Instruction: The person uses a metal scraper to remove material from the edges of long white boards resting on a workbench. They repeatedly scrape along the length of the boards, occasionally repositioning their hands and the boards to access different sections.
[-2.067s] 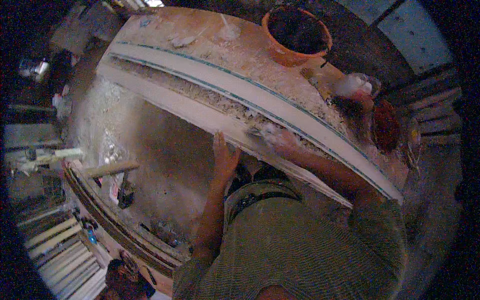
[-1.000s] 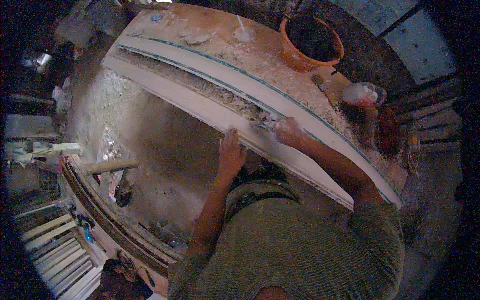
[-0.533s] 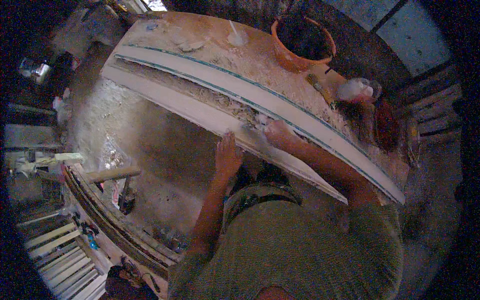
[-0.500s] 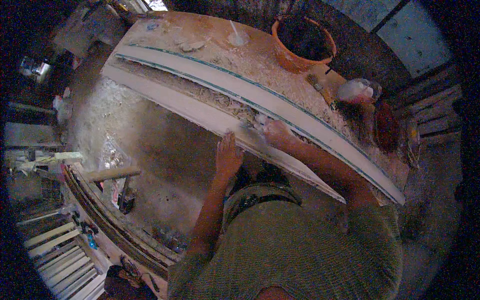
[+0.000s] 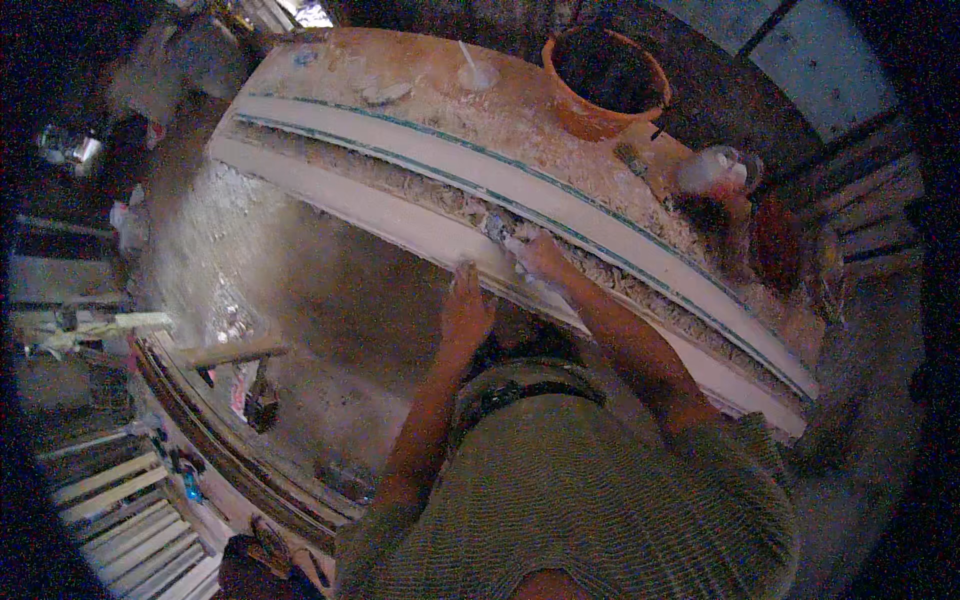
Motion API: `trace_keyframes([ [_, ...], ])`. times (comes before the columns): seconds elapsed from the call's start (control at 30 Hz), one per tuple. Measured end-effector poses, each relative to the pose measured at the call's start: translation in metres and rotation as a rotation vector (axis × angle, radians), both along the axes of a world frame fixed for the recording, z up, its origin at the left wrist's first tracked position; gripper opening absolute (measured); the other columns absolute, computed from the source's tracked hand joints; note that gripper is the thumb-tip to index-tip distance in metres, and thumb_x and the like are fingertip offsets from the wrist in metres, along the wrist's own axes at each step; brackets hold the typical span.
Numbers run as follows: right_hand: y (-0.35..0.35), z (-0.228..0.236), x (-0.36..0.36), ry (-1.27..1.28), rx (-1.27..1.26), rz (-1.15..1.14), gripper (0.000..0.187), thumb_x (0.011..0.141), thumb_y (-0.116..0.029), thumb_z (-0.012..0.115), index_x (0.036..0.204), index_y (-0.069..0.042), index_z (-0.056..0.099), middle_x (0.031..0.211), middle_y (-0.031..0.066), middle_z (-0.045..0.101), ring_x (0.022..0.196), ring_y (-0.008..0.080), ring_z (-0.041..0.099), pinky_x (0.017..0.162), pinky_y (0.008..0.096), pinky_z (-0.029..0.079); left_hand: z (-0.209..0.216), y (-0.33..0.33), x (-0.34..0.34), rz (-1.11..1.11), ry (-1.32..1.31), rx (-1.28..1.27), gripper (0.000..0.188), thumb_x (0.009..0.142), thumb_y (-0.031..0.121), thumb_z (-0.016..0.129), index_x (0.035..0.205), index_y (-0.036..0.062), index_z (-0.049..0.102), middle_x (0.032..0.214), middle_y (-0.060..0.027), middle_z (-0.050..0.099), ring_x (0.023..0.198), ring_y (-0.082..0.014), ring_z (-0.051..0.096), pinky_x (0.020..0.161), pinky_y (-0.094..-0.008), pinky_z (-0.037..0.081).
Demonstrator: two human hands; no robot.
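Observation:
A long, pale, plaster-like strip runs diagonally along the near edge of the dusty bench. My left hand rests at its near edge, fingers stretched out and close together, holding nothing. Over the same strip, my right hand is closed around a small tool with a greyish metal end; its exact kind is unclear. Beyond a groove filled with crumbly debris lies a second pale strip with green edges.
On the bench stand an orange tub, a brush and a clear plastic container. A white lump with an upright stick sits farther left. Below left are a curved wooden piece and a slatted wooden frame.
My right hand has drawn slightly nearer to me, and its forearm has swung left, uncovering more of the strips' right end. My left hand has shifted slightly right and down.

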State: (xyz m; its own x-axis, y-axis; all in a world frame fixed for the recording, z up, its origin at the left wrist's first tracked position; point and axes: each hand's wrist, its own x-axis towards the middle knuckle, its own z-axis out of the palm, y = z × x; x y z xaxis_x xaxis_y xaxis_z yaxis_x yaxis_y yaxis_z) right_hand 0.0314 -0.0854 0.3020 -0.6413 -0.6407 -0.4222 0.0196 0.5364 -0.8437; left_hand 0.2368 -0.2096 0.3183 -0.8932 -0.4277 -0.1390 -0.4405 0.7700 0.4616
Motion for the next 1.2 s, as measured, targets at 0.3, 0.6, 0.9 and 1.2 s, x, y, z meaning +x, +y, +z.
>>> trace_keyframes([
  [0.3,-0.023,-0.056,0.004,0.302,0.092,-0.013,0.041,0.093,-0.033,0.067,0.106,0.006,0.072,0.094,0.0263,0.074,0.083,0.0352,0.073,0.072,0.0449,0.057,0.005,-0.011,-0.003,-0.079,-0.010,-0.156,0.084,0.090,0.030,0.070,0.155,-0.0069,0.032,0.160,-0.0250,0.038,0.143,-0.0416,0.045,0.114,-0.0481,0.043],
  [0.6,0.077,-0.048,0.000,1.148,0.367,0.160,0.028,0.090,-0.031,0.066,0.090,-0.004,0.071,0.089,0.0198,0.071,0.090,0.0355,0.071,0.078,0.0573,0.054,0.009,-0.012,-0.001,-0.038,0.005,-0.082,0.083,0.092,0.034,0.070,0.155,-0.0051,0.034,0.160,-0.0247,0.037,0.145,-0.0419,0.042,0.115,-0.0474,0.043],
  [0.9,-0.021,-0.002,0.000,1.166,0.226,0.393,0.018,0.088,-0.026,0.064,0.093,-0.010,0.070,0.095,0.0164,0.069,0.090,0.0345,0.070,0.077,0.0549,0.054,0.046,-0.016,0.002,-0.091,-0.121,-0.099,0.083,0.093,0.036,0.069,0.157,-0.0023,0.032,0.164,-0.0219,0.032,0.148,-0.0406,0.039,0.116,-0.0489,0.041],
  [1.2,0.222,0.082,-0.012,0.080,0.338,0.034,0.038,0.094,-0.040,0.071,0.117,-0.011,0.076,0.083,0.0122,0.071,0.065,0.0224,0.066,0.063,0.0400,0.054,0.014,-0.018,0.003,-0.027,0.008,-0.019,0.080,0.094,0.034,0.068,0.157,-0.0005,0.032,0.163,-0.0198,0.035,0.147,-0.0396,0.039,0.117,-0.0484,0.040],
])
